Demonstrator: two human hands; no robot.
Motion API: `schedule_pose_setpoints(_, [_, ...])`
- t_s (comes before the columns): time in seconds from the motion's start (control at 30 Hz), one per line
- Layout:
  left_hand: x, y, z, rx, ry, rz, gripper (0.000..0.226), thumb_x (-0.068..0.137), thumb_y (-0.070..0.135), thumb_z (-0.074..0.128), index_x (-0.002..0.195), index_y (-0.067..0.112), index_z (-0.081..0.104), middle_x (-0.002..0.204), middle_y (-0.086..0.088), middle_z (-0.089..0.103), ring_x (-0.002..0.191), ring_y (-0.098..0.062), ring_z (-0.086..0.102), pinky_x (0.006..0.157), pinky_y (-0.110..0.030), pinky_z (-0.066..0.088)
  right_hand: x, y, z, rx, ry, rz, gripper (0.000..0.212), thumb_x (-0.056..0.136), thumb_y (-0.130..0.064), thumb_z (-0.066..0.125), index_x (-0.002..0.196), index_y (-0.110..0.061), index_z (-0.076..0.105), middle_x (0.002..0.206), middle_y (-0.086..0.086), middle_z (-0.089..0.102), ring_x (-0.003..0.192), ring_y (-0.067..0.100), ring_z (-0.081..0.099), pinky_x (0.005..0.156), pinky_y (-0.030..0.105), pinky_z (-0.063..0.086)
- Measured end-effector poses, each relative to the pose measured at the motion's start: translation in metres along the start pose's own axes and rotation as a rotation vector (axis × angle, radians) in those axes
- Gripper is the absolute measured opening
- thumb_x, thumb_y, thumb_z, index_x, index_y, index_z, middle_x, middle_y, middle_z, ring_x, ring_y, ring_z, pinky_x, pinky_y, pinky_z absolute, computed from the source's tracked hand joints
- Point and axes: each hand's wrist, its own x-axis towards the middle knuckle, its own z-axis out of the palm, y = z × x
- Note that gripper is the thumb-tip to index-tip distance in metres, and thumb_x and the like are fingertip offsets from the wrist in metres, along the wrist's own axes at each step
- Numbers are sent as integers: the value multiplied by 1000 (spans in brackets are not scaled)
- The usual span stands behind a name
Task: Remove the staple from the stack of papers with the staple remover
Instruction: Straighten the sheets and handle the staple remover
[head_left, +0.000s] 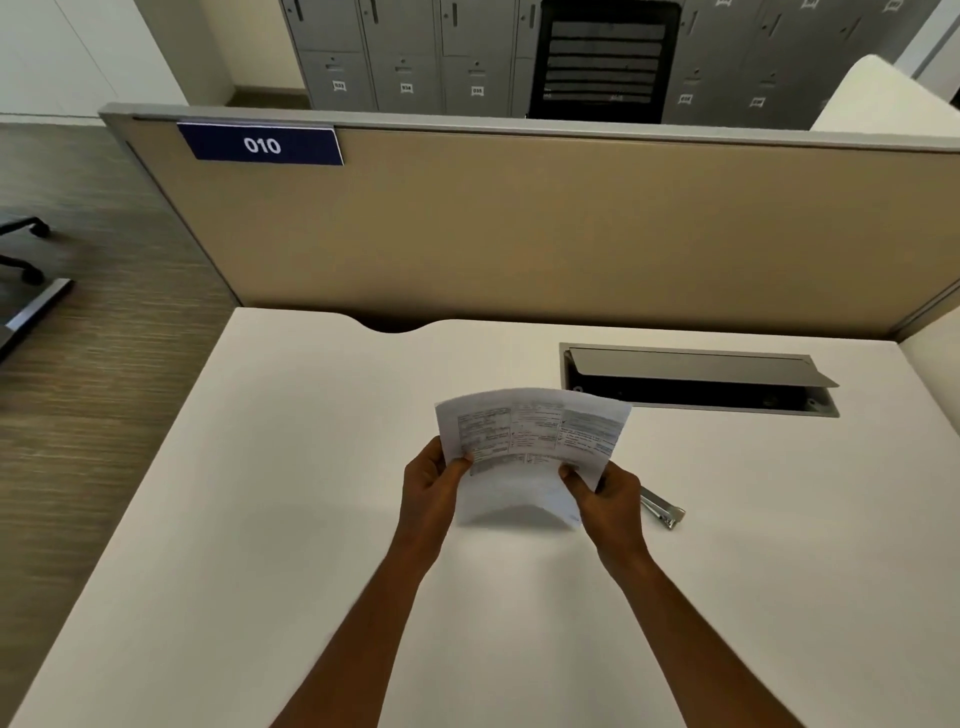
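Holding papers (530, 447) in both hands (431, 483); staple unclear.

White desk (260, 519), metal staple remover (664, 511) flat on it.

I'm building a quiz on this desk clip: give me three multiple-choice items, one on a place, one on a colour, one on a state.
1. Where is the metal tool?
A. On the desk beside the right hand
B. Inside the cable tray
C. On the floor

2. What colour is the 010 sign?
A. Red
B. Dark blue
C. Green

3. How are the papers held?
A. Lying flat, untouched
B. In the left hand only
C. In both hands

Answers: A, the tool lies on the desk by the right hand; B, white digits on dark blue; C, the left hand and right hand each grip a lower corner.
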Motion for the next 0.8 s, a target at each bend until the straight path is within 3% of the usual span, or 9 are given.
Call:
schedule_pose_setpoints(0.13, [3, -3, 1, 41, -18, 3, 43, 98, -5, 52, 114, 27, 75, 111, 3, 79, 104, -11, 73, 81, -18, 57, 2, -2, 2, -12, 9, 1, 34, 90, -5, 73, 110, -32, 73, 106, -14, 78, 103, 5, 71, 81, 12, 56])
schedule_pose_setpoints(0.33, [7, -8, 1, 63, -6, 27, 37, 96, 3, 52, 115, 25, 75, 111, 2, 78, 104, -13, 72, 80, -19, 57, 6, -3, 4, -18, 10, -6, 43, 92, -1, 67, 111, -39, 70, 112, -16, 75, 108, 1, 68, 84, 11, 54])
schedule_pose_setpoints(0.47, [8, -15, 4, 87, -8, -20, 39, 100, 1, 50, 112, 28, 75, 110, 3, 78, 107, -17, 71, 83, -25, 60, 8, 6, 5, 23, 2, 47, 39, 94, -1, 63, 127, -22, 65, 120, -8, 73, 116, 11, 66, 91, 21, 53])
schedule_pose_setpoints(0.7, [10, -16, 5, 114, 1, -30, 39, 102, -1, 45, 123, 19, 70, 116, 2, 77, 112, -17, 70, 94, -32, 59, 2, 6, 6, -25, -27, 28, 38, 100, -6, 58, 136, -16, 58, 128, 0, 68, 122, 15, 63, 106, 38, 51])
schedule_pose_setpoints(0.8, [11, -12, 5, 138, -3, -19, 40, 102, -1, 45, 124, 21, 70, 115, 6, 77, 113, -18, 69, 94, -32, 58, 1, -1, 4, -73, -35, -13, 34, 101, -12, 58, 135, -15, 58, 127, 1, 69, 119, 17, 64, 99, 47, 56])
